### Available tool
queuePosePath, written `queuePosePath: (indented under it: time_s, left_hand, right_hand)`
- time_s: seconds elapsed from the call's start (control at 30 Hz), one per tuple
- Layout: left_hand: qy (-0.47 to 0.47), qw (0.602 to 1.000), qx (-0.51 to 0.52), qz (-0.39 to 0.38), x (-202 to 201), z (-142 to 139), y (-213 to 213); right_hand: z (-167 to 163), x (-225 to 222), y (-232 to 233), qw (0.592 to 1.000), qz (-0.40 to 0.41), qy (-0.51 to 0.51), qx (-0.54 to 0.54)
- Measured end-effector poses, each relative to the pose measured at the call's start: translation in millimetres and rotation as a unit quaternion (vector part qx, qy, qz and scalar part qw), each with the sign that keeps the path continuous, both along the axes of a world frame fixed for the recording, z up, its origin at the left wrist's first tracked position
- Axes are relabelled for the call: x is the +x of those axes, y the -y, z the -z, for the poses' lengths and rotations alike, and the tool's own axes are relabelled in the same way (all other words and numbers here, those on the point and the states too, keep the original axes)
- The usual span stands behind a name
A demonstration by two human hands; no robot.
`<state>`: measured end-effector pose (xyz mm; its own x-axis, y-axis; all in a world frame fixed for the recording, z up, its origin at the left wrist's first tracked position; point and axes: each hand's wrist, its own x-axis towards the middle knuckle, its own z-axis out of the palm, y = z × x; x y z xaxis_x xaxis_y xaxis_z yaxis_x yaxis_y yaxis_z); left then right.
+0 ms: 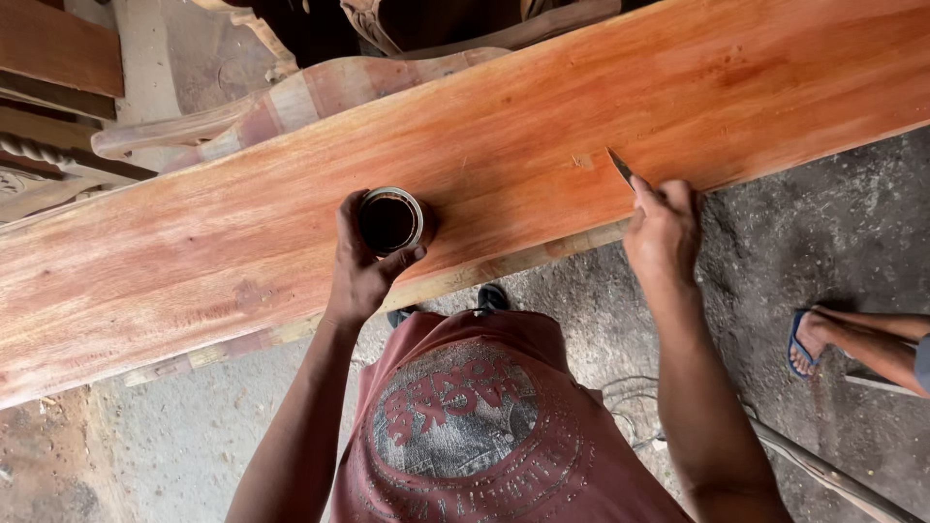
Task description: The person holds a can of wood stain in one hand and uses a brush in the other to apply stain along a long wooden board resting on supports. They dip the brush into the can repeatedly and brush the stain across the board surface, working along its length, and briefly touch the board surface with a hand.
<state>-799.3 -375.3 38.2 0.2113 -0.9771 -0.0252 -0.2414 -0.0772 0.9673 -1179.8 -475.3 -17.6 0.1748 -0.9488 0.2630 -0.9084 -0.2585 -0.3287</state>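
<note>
A long reddish-brown wooden plank (242,232) runs across the view, slanting up to the right. My left hand (360,261) grips a small round tin (390,221) with dark brown paste inside, held over the plank's near side. My right hand (664,228) holds a thin metal blade (620,168), a putty knife or scraper. Its tip touches the plank close to a small flaw (581,162) in the wood. Both my forearms reach forward over my dark red printed shirt.
Another person's foot in a blue sandal (804,344) stands on the concrete floor at the right. Carved wooden furniture parts (300,97) lie beyond the plank at upper left. A cable (630,392) and a pole lie on the floor at lower right.
</note>
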Motion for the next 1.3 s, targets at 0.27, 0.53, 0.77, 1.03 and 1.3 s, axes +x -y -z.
queuePosePath:
  time_s: [0.27,0.53,0.77,1.03,1.3]
  left_hand:
    - [-0.017,1.000,0.018,0.008,0,-5,0]
    - [-0.020,1.000,0.001,0.022,2,-2,-1]
    - [-0.041,0.999,0.014,0.014,2,1,0]
    - [0.031,0.999,-0.017,0.025,4,2,-3]
    - [0.023,1.000,-0.018,0.010,4,4,-3]
  right_hand:
    - [12,38,-14,0.996,-0.003,0.065,0.059]
    - [12,32,-10,0.996,-0.045,0.071,0.028]
    - [15,22,-20,0.988,-0.041,0.115,0.090]
    - [12,11,-26,0.920,0.100,0.347,0.155]
    - [-17,28,-24,0.774,0.272,0.519,0.240]
